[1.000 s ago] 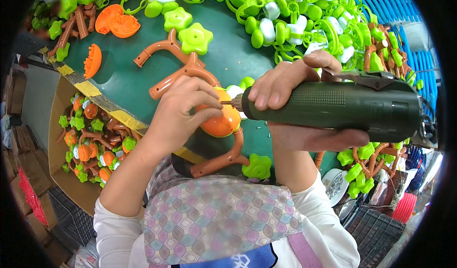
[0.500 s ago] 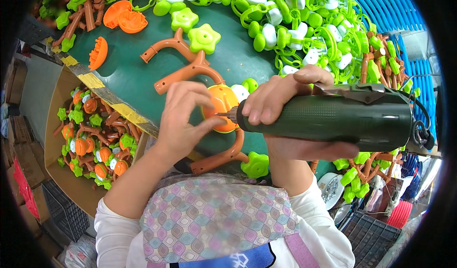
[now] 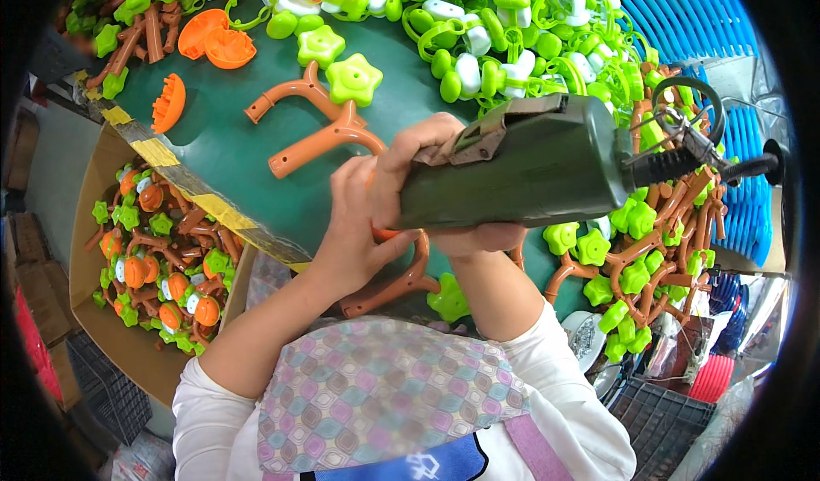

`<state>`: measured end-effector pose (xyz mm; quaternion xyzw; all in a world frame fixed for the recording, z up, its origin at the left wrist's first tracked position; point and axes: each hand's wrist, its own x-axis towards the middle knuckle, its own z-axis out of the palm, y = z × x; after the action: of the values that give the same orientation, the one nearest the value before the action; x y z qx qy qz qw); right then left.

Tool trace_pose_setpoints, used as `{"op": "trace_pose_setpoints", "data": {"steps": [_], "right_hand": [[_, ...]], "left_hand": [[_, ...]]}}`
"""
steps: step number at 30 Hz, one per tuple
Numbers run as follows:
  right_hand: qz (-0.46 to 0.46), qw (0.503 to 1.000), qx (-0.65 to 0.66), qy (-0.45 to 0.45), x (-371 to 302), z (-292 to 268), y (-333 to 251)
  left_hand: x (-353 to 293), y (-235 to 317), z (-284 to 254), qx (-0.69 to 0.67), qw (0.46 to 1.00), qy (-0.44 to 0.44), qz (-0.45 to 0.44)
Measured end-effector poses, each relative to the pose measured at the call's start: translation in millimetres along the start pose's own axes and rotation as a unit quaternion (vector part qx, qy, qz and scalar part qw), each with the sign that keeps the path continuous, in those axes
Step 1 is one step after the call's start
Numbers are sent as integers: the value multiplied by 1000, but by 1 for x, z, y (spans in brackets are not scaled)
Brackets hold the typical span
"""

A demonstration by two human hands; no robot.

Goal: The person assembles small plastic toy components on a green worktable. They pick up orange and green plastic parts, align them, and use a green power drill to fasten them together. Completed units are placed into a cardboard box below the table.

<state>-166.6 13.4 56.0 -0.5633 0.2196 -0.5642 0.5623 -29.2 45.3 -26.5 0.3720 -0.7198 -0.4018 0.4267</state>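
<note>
As right hand (image 3: pixel 412 158) wraps green driver (image 3: pixel 530 169), we judge it heavy, best held mid-barrel; left hand (image 3: pixel 346 233): cannot tell hold.

No words or numbers readable. Blue patch (image 3: pixel 363 471) on the front of the clothing (image 3: pixel 581 404), just below the patterned cloth (image 3: pixel 384 395), carries an angular white mark (image 3: pixel 422 466), too small to tell whether letter, character or emblem. Worn yellow-and-dark stripes (image 3: pixel 160 150), like warning tape, run along one edge of the green table (image 3: pixel 222 152), lettering indistinguishable.
</note>
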Motion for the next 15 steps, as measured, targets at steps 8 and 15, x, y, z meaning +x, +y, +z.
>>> {"op": "trace_pose_setpoints", "data": {"steps": [8, 15], "right_hand": [[-121, 985, -89, 81, -24, -5, -35], [-206, 975, 29, 78, -27, -38, -26]], "left_hand": [[7, 19, -18, 72, 996, -22, 47], [2, 5, -19, 86, 996, -20, 17]]}}
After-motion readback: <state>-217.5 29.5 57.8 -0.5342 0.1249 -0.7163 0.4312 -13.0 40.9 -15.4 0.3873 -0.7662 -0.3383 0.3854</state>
